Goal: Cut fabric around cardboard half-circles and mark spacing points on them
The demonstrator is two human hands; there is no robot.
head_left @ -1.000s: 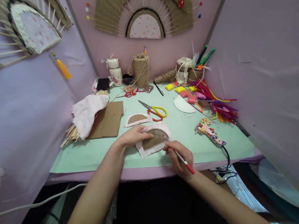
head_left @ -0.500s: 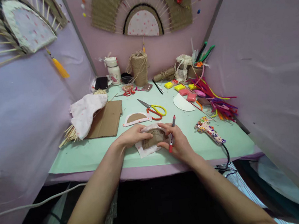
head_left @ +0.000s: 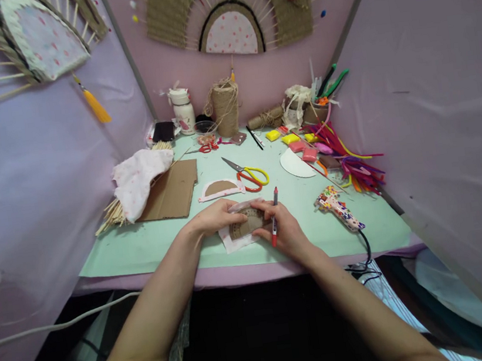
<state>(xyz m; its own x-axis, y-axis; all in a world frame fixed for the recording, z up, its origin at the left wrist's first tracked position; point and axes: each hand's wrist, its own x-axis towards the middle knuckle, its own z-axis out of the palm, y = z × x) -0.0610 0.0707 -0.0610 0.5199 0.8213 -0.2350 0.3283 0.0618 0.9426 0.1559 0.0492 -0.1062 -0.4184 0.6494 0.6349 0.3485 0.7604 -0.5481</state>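
Observation:
My left hand (head_left: 215,217) presses its thumb on a clear protractor (head_left: 253,221), fingers behind its far edge. Beneath the protractor is a brown cardboard half circle, with white cloth (head_left: 237,244) showing around it. My right hand (head_left: 291,232) grips a red pen (head_left: 275,223), standing nearly upright between its fingers. Thumb and index finger of that same hand also pinch the right side of the protractor. Just beyond lies a second cardboard half circle (head_left: 221,188) edged with spotted cloth. Scissors (head_left: 253,177) with red and yellow handles lie beside it, blades pointing away.
A patterned glue gun (head_left: 339,209) lies to the right, its cord over the edge. Brown cardboard (head_left: 172,198), spotted fabric (head_left: 138,179) and sticks are on the left. A white half circle (head_left: 296,164), pipe cleaners (head_left: 359,172), twine (head_left: 226,110) and a bottle (head_left: 183,112) stand farther back.
The pen has tilted slightly and shifted left with my right hand. The far cloth edge looks more folded over towards me. Both hands stay on the protractor.

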